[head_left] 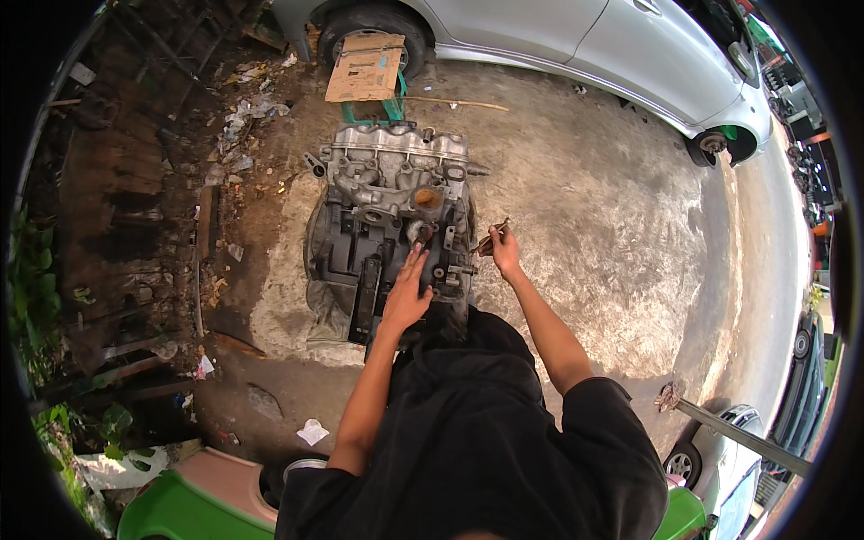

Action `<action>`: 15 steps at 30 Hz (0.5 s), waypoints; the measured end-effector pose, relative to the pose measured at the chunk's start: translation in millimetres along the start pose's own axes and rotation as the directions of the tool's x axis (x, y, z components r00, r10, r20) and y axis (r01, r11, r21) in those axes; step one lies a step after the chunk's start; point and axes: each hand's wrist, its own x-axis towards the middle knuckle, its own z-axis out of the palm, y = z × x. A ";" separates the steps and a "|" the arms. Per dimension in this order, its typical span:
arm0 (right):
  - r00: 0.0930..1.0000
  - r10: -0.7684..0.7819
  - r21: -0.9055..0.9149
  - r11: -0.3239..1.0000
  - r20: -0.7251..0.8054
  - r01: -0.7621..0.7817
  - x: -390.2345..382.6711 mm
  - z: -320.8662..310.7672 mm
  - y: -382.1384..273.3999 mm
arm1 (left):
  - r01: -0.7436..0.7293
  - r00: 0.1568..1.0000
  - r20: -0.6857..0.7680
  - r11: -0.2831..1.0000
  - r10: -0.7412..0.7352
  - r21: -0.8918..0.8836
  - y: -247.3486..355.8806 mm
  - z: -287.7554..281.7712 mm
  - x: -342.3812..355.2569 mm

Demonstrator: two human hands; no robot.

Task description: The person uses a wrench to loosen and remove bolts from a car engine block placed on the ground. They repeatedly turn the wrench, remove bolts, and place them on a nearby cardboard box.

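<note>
Rough concrete (585, 270) — lumpy grey metal engine (396, 148) beneath left hand (409, 299).

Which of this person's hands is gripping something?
The right hand, closed on a small brown object; the left hand is open, stretched over the engine.

Bare concrete (594, 234) gives the right hand (504, 250) free room rightward — leftward, the engine (382, 236) blocks it. Ahead of the left hand (409, 297), the manifold (367, 191) stands in the way; farther off, the stool (394, 109) and silver car (540, 36).
</note>
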 end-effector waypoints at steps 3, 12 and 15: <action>0.996 0.081 -0.022 0.997 0.036 -0.081 14.7 2.4 -6.0 | 0.004 1.000 -0.001 1.000 -0.004 -0.005 1.4 -1.3 -0.5; 0.971 0.138 -0.047 0.990 0.196 -0.131 29.5 10.6 -23.4 | 0.005 1.000 -0.019 1.000 -0.004 0.021 3.7 -0.9 -0.6; 0.961 0.155 -0.052 0.988 0.230 -0.147 31.6 12.2 -24.7 | 0.025 1.000 -0.005 0.999 -0.025 0.024 4.8 -1.3 -1.6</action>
